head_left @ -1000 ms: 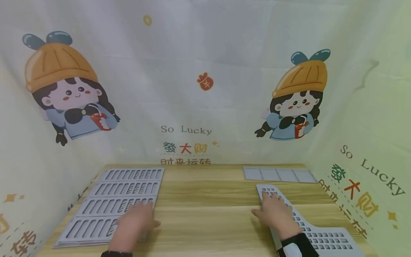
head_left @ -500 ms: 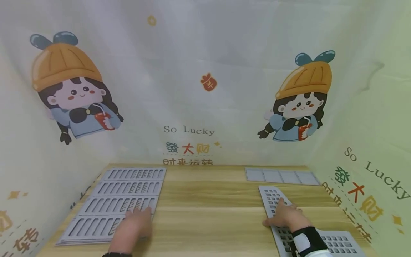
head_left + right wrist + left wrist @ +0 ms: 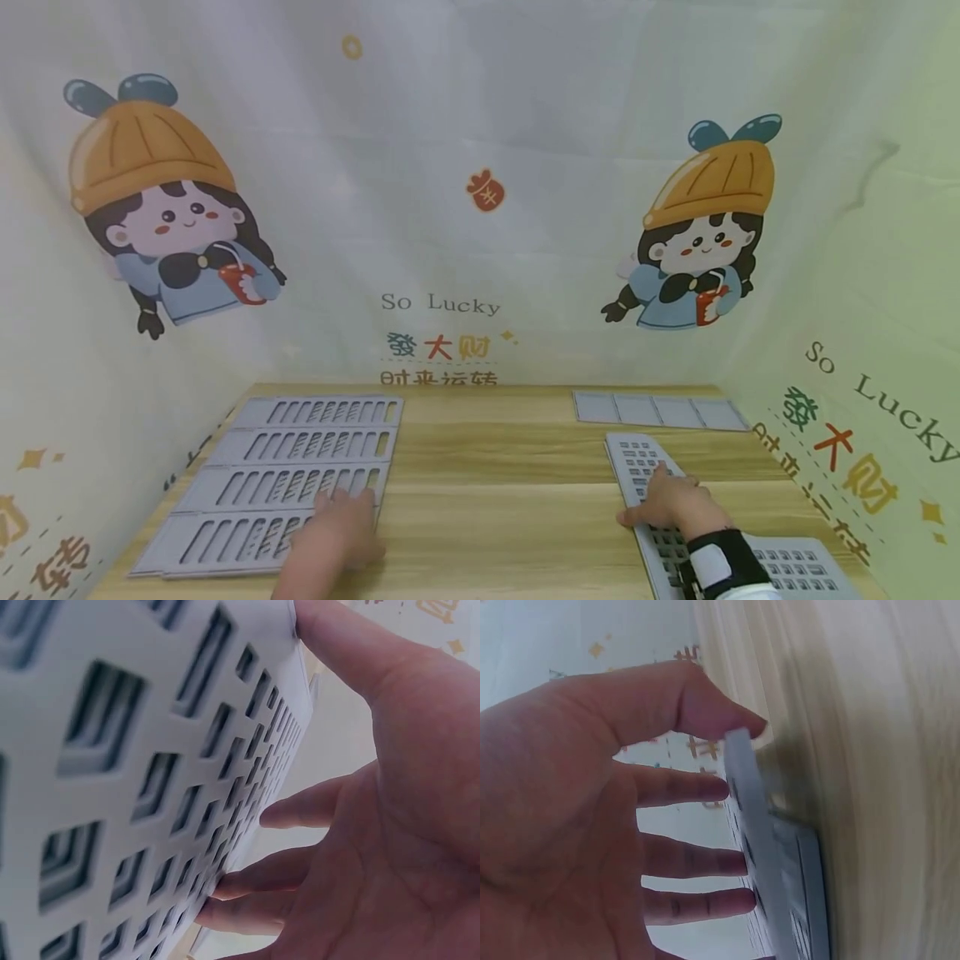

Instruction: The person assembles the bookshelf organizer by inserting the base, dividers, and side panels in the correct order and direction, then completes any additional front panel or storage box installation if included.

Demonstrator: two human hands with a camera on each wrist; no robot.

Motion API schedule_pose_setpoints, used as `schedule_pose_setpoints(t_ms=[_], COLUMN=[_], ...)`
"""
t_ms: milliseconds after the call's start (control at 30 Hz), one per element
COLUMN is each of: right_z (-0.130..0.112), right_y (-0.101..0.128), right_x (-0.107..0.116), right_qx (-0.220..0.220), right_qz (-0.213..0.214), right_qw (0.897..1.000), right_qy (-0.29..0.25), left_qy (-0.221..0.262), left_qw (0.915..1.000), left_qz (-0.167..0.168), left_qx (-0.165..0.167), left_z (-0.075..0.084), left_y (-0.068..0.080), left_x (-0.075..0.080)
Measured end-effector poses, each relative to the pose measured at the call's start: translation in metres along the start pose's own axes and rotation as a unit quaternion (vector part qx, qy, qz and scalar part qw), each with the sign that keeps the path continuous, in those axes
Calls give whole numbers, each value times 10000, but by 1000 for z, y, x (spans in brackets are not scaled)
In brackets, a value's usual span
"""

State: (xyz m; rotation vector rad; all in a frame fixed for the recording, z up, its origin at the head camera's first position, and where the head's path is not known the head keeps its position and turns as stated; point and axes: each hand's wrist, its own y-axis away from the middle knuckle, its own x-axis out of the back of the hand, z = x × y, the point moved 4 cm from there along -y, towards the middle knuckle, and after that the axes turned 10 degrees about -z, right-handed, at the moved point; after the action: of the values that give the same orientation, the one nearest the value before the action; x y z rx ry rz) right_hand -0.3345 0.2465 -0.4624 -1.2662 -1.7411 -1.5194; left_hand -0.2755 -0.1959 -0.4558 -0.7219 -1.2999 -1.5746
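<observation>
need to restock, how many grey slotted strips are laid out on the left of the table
4, in a column on the table: far strip, second strip, third strip, near strip under the left hand. More may be stacked beneath.

cartoon backdrop (image 3: 480, 192), far grey strip (image 3: 660, 410)

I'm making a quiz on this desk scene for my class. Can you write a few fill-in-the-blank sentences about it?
1. The left hand rests on the grey sheet cut with long ____.
2. The right hand rests on a grey sheet with small ____ holes.
3. Both sheets lie on a ____ table.
4. The plain strip at the back right is split into ____ panels.

Missing words: slots; rectangular; wooden; four
</observation>
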Motion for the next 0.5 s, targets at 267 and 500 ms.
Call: schedule_pose_setpoints(t_ms=[267,500], right_z=[1,3], right_y=[6,6], right_x=[2,6], right_qx=[124,-72], right_qz=[152,353], right_qw=[9997,9986], right_qy=[-173,-377], left_qy=[-6,-73], left_qw=[9996,9994], left_qz=[179,-49], left_qx=[-213,-333], left_z=[34,74], left_y=[11,19], left_x=[-20,-46])
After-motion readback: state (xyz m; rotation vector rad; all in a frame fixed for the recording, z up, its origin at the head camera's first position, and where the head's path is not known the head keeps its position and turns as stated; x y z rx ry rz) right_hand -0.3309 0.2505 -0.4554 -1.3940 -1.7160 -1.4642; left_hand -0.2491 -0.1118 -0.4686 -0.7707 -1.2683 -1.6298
